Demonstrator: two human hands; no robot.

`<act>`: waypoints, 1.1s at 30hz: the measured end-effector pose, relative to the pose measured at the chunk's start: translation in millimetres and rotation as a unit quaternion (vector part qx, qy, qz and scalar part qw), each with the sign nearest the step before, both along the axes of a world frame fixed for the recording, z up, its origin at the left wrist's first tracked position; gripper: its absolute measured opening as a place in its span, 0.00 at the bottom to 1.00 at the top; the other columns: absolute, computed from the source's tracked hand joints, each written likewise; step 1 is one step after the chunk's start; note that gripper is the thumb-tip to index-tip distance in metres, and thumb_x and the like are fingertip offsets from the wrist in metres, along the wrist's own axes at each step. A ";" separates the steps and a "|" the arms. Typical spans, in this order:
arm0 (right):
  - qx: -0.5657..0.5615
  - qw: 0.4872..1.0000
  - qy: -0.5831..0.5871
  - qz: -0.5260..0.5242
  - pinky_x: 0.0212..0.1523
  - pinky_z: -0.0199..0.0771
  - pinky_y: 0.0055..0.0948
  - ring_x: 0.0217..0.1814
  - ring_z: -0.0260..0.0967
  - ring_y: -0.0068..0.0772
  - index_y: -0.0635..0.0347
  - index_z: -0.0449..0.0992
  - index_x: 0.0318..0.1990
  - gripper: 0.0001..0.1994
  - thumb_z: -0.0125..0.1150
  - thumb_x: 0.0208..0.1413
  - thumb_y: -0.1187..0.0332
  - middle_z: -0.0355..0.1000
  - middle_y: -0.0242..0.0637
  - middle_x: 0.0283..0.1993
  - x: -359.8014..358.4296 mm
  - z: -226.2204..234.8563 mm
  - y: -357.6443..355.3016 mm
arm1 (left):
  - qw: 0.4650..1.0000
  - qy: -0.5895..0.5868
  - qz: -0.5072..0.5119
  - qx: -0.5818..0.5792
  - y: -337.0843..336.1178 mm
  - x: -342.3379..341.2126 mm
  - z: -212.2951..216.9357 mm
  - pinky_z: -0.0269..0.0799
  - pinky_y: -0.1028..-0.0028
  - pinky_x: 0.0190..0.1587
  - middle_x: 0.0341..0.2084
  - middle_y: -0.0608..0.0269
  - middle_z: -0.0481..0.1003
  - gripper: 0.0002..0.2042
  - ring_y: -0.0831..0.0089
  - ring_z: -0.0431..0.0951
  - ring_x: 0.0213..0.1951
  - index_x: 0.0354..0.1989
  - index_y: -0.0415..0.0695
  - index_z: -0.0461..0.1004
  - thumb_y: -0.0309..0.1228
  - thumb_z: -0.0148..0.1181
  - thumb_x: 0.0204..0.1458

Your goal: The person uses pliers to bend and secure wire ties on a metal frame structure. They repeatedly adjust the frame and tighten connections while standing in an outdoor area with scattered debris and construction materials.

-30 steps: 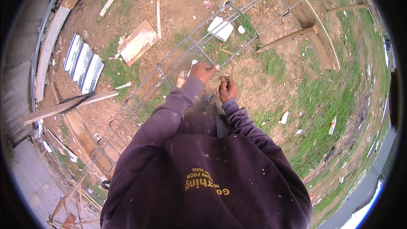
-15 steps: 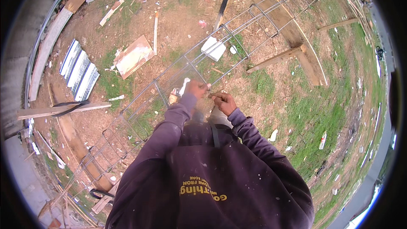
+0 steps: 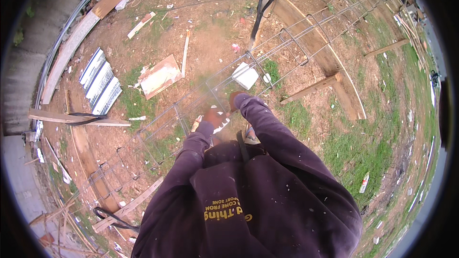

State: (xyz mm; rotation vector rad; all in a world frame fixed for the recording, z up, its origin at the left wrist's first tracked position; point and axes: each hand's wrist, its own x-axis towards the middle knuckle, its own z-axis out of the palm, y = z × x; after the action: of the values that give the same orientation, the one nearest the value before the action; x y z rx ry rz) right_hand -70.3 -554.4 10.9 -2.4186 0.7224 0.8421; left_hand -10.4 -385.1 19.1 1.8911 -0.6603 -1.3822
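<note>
A long cage of steel rebar (image 3: pixel 296 37), with square stirrups along it, runs diagonally from lower left to upper right in front of me. Both my hands are at its near side, close together. My left hand (image 3: pixel 213 115) is closed and slightly blurred, its fingertips pointing toward the right hand. My right hand (image 3: pixel 234 99) lies a little farther off, its fingers curled near the near bars and partly hidden by the dark sleeve. Whatever the fingers pinch is too small to make out.
Beyond the cage lie a white block (image 3: pixel 245 76), a worn board (image 3: pixel 160 76) and a corrugated sheet (image 3: pixel 100 83). A wooden post (image 3: pixel 262 14) with a black strap rises at the far side. Planks (image 3: pixel 313 89) and a curved board (image 3: pixel 351 95) stand to the right.
My right hand has moved forward and left, toward the cage. My left hand has come slightly nearer to me. The view has shifted a little.
</note>
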 end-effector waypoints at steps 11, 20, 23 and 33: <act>-0.094 0.928 -0.334 -0.135 0.45 0.72 0.46 0.43 0.73 0.51 0.56 0.78 0.40 0.10 0.56 0.55 0.63 0.75 0.44 0.39 -127.8 14.8 54.2 | 0.996 0.017 -0.086 -0.018 -0.9 10.4 -3.7 0.67 0.75 0.17 0.18 0.64 0.75 0.19 0.79 0.73 0.17 0.28 0.38 0.79 0.45 0.59 0.58; -0.013 0.957 -0.273 -0.100 0.38 0.76 0.46 0.40 0.75 0.55 0.56 0.74 0.43 0.10 0.55 0.54 0.67 0.76 0.47 0.36 -139.1 -22.8 68.1 | 0.994 0.082 -0.065 -0.016 -3.0 10.6 -8.3 0.65 0.75 0.16 0.20 0.65 0.74 0.16 0.79 0.70 0.16 0.32 0.37 0.78 0.41 0.58 0.60; -0.006 0.949 -0.289 -0.125 0.33 0.73 0.49 0.34 0.74 0.56 0.57 0.73 0.38 0.07 0.54 0.56 0.65 0.75 0.49 0.31 -148.0 -3.5 89.5 | 0.995 0.076 -0.057 -0.004 -2.7 8.8 -11.7 0.62 0.76 0.14 0.20 0.64 0.75 0.16 0.80 0.70 0.16 0.33 0.37 0.78 0.41 0.58 0.60; -0.141 0.972 -0.175 -0.071 0.35 0.76 0.48 0.34 0.77 0.53 0.63 0.74 0.33 0.09 0.55 0.51 0.66 0.76 0.52 0.29 -110.4 39.8 138.8 | 0.987 -0.089 -0.134 -0.011 -1.8 5.5 -15.5 0.71 0.66 0.21 0.18 0.58 0.76 0.24 0.69 0.75 0.16 0.29 0.36 0.77 0.49 0.54 0.60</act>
State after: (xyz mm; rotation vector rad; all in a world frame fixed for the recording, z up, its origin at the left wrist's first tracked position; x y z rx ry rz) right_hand -180.7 -415.5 50.7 -2.6255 0.9084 0.2548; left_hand -4.9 -386.8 3.6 1.9778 -1.0481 -1.3686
